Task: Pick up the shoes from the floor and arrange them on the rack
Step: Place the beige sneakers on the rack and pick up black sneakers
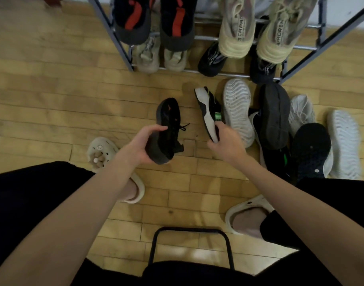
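Note:
My left hand [142, 142] grips a black lace-up shoe [168, 124] by its heel, held above the wooden floor with its toe pointing toward the rack. My right hand [226, 141] grips the heel of a black, white and green sneaker [208, 108] that lies on its side. To the right, several more shoes lie in a pile on the floor: a white-soled one [237, 112] upside down, a black-soled one [275, 114] and a dark mesh one [310, 149]. The metal shoe rack [123, 52] stands ahead, with pairs on both tiers.
On the rack's upper tier sit black-and-red shoes [154, 19] and beige knit sneakers [259, 29]; beige and black pairs sit below. My feet wear cream clogs [102, 153]. A black stool frame [190, 244] is between my legs. Bare floor lies to the left.

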